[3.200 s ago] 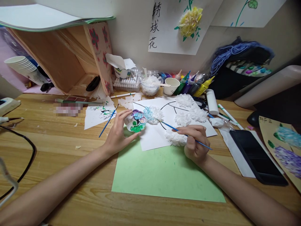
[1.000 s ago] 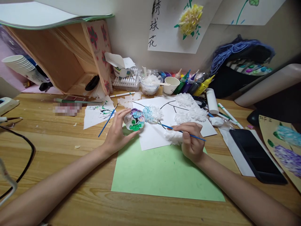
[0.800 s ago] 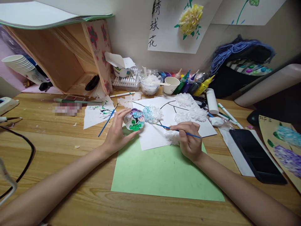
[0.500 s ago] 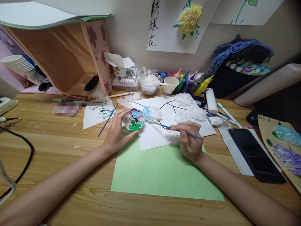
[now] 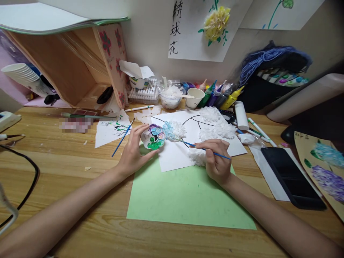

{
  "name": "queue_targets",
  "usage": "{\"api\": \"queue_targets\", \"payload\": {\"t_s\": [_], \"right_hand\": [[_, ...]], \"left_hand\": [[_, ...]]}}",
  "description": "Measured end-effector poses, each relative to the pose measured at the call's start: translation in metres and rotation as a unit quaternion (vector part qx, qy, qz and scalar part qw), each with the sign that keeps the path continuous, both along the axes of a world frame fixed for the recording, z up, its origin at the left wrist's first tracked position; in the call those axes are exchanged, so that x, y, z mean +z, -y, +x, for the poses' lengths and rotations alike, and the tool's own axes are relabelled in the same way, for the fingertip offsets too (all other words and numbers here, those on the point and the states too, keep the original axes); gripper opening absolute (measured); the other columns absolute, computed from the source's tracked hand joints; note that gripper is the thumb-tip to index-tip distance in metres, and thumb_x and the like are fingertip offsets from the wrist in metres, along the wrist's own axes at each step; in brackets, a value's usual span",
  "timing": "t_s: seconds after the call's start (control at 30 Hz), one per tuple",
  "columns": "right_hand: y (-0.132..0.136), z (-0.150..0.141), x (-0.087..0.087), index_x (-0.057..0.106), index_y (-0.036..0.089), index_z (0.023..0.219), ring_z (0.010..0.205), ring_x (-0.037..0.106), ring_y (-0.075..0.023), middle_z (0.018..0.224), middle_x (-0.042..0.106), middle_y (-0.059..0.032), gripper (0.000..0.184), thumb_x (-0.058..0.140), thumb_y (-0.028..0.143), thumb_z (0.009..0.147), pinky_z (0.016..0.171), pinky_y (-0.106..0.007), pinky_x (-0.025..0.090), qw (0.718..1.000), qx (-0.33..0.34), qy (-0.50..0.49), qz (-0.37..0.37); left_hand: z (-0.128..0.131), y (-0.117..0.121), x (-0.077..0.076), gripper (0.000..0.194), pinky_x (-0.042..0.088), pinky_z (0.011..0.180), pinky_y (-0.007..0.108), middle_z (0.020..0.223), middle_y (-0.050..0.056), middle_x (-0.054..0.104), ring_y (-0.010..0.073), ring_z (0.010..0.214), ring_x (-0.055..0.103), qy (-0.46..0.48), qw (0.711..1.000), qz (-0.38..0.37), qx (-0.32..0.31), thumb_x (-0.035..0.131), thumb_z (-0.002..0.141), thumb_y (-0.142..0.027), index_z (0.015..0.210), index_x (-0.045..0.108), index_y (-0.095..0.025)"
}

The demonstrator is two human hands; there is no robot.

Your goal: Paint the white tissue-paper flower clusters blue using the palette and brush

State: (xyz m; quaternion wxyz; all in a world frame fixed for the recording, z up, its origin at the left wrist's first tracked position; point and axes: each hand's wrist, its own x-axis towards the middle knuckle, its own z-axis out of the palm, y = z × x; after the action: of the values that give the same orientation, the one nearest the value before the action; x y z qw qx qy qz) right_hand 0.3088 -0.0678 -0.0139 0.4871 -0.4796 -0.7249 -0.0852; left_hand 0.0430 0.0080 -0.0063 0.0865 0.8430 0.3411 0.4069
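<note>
My left hand grips the rim of a flower-shaped paint palette smeared with green, purple and blue paint. In my right hand is a thin blue paintbrush, pinched like a pen. Its tip is at the lower edge of a paper flower cluster, which is light blue on the left and white on the right. The cluster sits on a white sheet with black branch lines. Other white paper clusters lie on the sheet, one partly behind my right hand.
Green paper lies under the white sheet. A second paintbrush rests on a paint-marked paper scrap. Behind stand a bowl of paper bits, a paper cup and paint bottles. A black phone lies at right.
</note>
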Motion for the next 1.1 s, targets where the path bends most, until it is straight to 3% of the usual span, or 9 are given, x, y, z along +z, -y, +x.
{"api": "queue_targets", "payload": {"t_s": [1.1], "right_hand": [[0.0005, -0.0005, 0.0017, 0.061, 0.026, 0.095, 0.075, 0.064, -0.0186, 0.081, 0.075, 0.0016, 0.023, 0.041, 0.016, 0.095, 0.079, -0.038, 0.036, 1.0, -0.007, 0.002, 0.017]], "left_hand": [[-0.0002, 0.0034, 0.0004, 0.073, 0.051, 0.101, 0.046, 0.134, 0.015, 0.053, 0.0284, 0.127, 0.053, 0.003, 1.0, -0.03, 0.008, 0.076, 0.08, -0.033, 0.14, 0.035, -0.024]]}}
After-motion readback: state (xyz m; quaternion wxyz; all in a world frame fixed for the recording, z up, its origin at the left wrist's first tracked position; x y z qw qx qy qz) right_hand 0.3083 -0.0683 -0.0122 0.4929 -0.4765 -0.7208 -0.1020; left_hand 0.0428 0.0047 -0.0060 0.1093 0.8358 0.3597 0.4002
